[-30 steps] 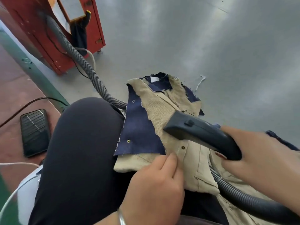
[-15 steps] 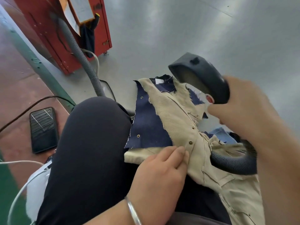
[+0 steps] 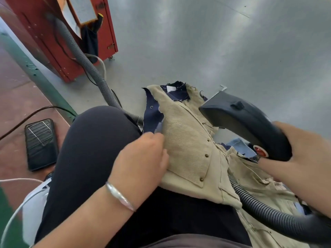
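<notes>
A beige garment piece point(image 3: 188, 145) with metal snaps lies across my lap, over a navy fabric piece point(image 3: 152, 115) that shows at its upper left. My left hand point(image 3: 143, 158) grips the beige piece's left edge, fingers curled into the cloth. My right hand point(image 3: 304, 154) holds the handle of a dark suction nozzle point(image 3: 238, 117), which hovers over the upper right of the garment. Its ribbed hose point(image 3: 268, 213) curves down past my right wrist.
A red machine cabinet point(image 3: 59, 38) stands at the upper left with a grey ribbed hose point(image 3: 89, 68) running down to my lap. A black foot pedal point(image 3: 41, 144) lies on the reddish floor at left. Grey floor spreads to the right. White cables cross the lower left.
The nozzle has come back down from its raised position to just above the garment. The beige piece now covers most of the navy piece. My left hand moved up the left edge.
</notes>
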The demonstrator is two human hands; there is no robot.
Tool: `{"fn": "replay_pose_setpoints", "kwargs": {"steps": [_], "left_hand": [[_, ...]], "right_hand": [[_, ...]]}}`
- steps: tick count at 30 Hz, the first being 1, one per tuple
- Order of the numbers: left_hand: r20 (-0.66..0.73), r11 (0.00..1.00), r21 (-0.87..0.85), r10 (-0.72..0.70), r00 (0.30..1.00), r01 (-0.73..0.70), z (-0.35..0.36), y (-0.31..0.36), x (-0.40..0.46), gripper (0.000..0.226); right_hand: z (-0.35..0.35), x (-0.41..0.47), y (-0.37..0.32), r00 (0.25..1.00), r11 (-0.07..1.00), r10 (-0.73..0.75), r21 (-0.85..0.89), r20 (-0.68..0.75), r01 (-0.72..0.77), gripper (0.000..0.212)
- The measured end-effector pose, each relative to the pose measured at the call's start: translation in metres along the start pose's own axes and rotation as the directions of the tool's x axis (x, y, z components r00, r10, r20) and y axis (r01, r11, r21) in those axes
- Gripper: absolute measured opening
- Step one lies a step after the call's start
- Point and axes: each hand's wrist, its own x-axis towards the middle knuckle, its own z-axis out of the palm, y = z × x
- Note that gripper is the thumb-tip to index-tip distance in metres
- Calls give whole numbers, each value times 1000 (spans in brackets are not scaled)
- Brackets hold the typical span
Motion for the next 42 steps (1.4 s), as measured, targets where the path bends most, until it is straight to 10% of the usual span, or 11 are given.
{"fn": "replay_pose_setpoints", "kwargs": {"steps": [5, 12, 19, 27, 36, 42], "left_hand": [[-144, 985, -34, -175, 974, 172, -15, -40, 8, 9], [-29, 978, 206, 39, 999, -32, 0, -30, -15, 13], [83, 998, 35, 45, 996, -48, 24, -1, -45, 61], [148, 997, -54, 67, 987, -60, 25, -4, -56, 80], [-237, 991, -62, 101, 966, -118, 34, 2, -28, 43], [-208, 986, -95, 116, 971, -138, 28, 27, -11, 28]], "right_hand": [[-6, -5, -3, 999, 998, -20, -51, 34, 22, 39], [0, -19, -7, 989, 972, -43, -224, 143, 75, 33], [20, -1, -43, 953, 897, -39, -410, 299, 165, 31], [38, 86, -73, 976, 979, -78, -168, 205, 113, 14], [-20, 49, -29, 999, 1000, -2, 28, 43, 1, 24], [-15, -6, -17, 992, 999, 13, -35, 122, -9, 39]]}}
